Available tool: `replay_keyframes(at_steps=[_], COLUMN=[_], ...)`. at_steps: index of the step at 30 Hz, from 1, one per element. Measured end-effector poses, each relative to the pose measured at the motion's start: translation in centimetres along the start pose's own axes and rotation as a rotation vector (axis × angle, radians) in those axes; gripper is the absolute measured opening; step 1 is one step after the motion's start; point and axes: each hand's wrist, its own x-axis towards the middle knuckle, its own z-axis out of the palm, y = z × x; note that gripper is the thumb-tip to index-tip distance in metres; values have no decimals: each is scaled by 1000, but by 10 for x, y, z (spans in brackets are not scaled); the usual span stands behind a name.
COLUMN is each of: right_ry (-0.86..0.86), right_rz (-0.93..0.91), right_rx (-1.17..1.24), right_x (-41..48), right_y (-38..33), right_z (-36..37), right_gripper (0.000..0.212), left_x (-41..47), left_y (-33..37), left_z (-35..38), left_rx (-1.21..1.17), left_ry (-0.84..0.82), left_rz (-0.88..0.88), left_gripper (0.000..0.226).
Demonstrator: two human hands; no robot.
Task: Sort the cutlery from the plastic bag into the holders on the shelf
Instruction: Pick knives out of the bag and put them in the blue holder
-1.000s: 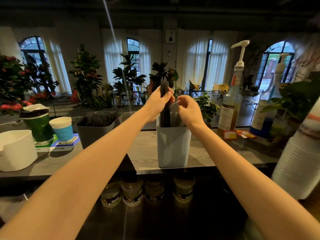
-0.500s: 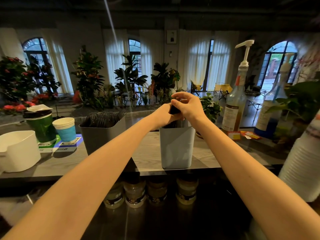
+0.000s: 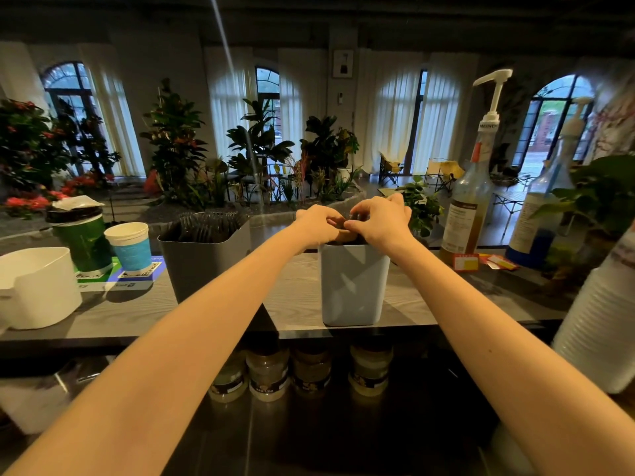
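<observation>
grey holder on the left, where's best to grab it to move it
Probably the flat side walls of the grey holder, below the rim, coming from the near side. Cutlery fills the open top, and a blue paper cup stands close on its left.

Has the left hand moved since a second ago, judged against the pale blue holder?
Yes. The left hand has dropped: it was raised above the pale blue holder, and now sits at its rim, next to the right hand.
</observation>
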Motion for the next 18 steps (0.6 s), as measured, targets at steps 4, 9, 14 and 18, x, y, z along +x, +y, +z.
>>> replay_keyframes(at_steps=[4, 9, 14, 18], right_ry=[-16, 98, 139, 136], right_rz=[-5, -13, 8, -40], right_rx=[-52, 176, 252, 397], right_x=[-3, -9, -24, -44], right_y=[5, 13, 14, 3], right_z=[2, -3, -9, -15], right_gripper=[50, 45, 36, 27], left_x=[-1, -4, -18, -40], left_y=[-4, -5, 0, 11], left_z=[2, -3, -2, -6], left_rx=[-149, -316, -328, -324], left_ry=[22, 138, 192, 255], left_rz=[-28, 4, -4, 48], left_gripper=[29, 22, 12, 12])
